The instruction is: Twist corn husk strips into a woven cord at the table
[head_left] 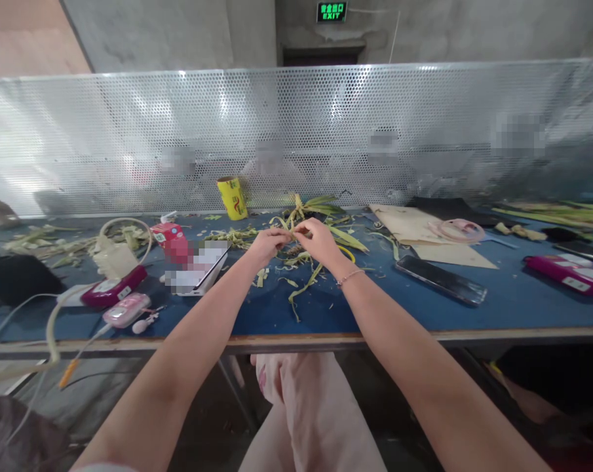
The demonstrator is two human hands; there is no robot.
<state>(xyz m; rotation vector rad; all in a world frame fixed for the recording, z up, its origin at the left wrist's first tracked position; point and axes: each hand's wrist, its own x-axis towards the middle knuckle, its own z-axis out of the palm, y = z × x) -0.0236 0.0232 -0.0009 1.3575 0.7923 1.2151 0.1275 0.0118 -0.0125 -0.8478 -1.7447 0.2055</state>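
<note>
- The left hand [267, 244] and the right hand [322, 241] met tip to tip, and both sets of fingers [303, 229] were closed in a pinch on one leaf strip [296, 229]
- The leaf strip lay right between the two sets of fingers, lifted just clear of the blue bench [473, 308]
- It looked very light, thin and limp, probably bending at a touch and holding no shape of its own
- Being fibrous, it would likely split along its length rather than snap across, so a hard tug seemed the risk
- The best hold seemed to be a fingertip pinch on the flat faces, the two pinches close together to keep the short span taut
- It was narrow, flat and ribbon-like, a pale yellow-green, and its surface was too small to make out
- A longer green strip [303, 288] trailed on the bench just below the fingers; whether it joined the held piece could not be told
- A leaf pile [320, 206] lay just beyond the fingers, and a yellow can [232, 196] stood further off to their left
- A dark phone [441, 280] lay well to the right of the fingers, and a thin bracelet [349, 278] circled the right wrist
</note>
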